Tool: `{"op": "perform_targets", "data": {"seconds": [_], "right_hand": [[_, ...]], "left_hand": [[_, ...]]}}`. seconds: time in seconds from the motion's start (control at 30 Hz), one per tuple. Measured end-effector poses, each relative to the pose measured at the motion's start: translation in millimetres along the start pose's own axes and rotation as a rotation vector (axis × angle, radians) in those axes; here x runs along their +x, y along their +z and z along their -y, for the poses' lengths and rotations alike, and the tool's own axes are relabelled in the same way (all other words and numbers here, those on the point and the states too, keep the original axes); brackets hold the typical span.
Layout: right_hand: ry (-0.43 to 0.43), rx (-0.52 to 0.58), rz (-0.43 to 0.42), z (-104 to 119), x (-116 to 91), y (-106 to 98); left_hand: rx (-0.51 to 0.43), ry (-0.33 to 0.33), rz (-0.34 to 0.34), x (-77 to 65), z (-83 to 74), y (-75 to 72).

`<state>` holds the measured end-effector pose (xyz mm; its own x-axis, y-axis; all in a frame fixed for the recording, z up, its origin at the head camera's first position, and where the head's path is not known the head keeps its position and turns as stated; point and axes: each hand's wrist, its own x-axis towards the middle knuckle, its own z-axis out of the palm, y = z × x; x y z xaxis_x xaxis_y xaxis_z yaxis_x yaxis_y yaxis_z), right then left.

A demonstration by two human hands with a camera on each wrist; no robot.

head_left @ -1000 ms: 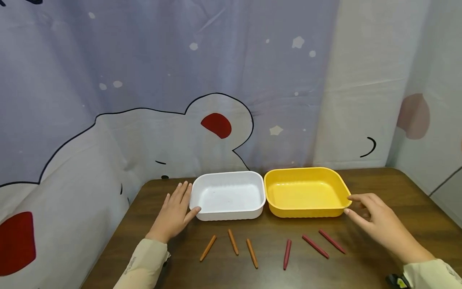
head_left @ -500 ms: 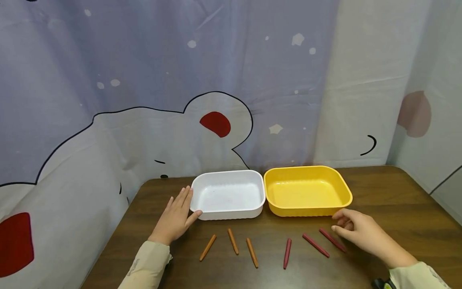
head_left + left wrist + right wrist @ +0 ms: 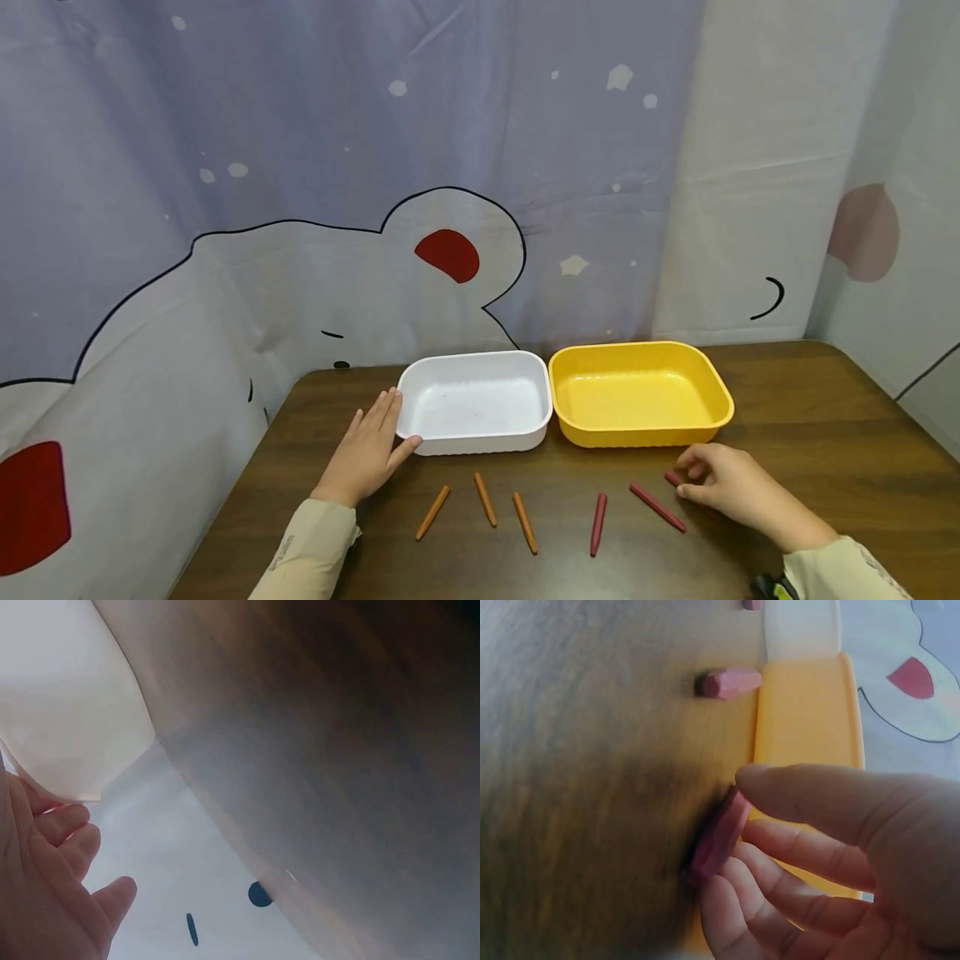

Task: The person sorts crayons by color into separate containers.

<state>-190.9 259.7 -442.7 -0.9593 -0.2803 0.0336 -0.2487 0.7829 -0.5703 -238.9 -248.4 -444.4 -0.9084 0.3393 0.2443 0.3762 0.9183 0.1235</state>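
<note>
My left hand (image 3: 363, 458) lies with straight fingers along the left side of the white bin (image 3: 480, 444), thumb at its front corner. In the left wrist view its fingertips are right at the bin's wall. My right hand (image 3: 727, 487) is low over the rightmost dark red crayon (image 3: 720, 836), which lies on the table between thumb and loosely bent fingers, partly hidden in the head view. The fingertips are right at its side, with a gap between thumb and index finger. Left of it lie a second red crayon (image 3: 657, 507) and a third red crayon (image 3: 597, 525).
A yellow bin (image 3: 637, 437) stands against the white one at the back of the wooden table (image 3: 817, 417). Three orange-brown crayons (image 3: 485, 500) lie in front of the white bin. A printed curtain (image 3: 585, 167) hangs behind the table.
My right hand has moved left and toward me from the yellow bin's right corner, down to the rightmost red crayon. The left hand has stayed by the white bin.
</note>
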Motion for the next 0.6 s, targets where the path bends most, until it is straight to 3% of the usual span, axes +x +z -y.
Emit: {"op": "perform_targets", "data": {"seconds": [0.6], "right_hand": [[-0.006, -0.048, -0.026, 6.3, 3.4, 10.4]], "left_hand": [[-0.01, -0.008, 0.007, -0.1, 1.3, 3.9]]}}
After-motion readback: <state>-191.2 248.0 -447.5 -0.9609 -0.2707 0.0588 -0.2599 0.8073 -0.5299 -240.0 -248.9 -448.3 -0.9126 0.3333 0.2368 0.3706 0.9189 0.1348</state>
